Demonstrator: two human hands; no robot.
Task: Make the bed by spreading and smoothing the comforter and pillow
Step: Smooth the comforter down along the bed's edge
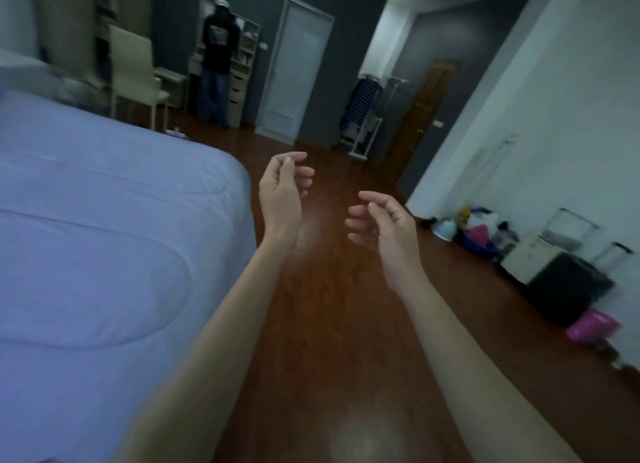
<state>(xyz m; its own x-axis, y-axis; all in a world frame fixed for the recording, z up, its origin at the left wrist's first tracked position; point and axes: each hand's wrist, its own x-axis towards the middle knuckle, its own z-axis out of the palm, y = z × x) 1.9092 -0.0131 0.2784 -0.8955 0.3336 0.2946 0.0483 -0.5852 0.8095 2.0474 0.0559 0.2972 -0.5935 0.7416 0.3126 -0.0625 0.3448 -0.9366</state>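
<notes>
A pale blue quilted comforter (104, 227) covers the bed on the left and lies fairly flat, hanging over the near side and the rounded corner. My left hand (282, 189) is raised over the floor just right of the bed's corner, fingers loosely curled and apart, holding nothing. My right hand (384, 223) hovers further right at about the same height, palm facing left, also empty. Neither hand touches the comforter. No pillow is visible in this view.
Dark wooden floor (329, 324) runs between the bed and the right wall. A person (218, 64) stands at a dresser at the back, near a cream chair (135, 71). A clothes rack (363, 113), a black bin (568, 289) and bags line the right side.
</notes>
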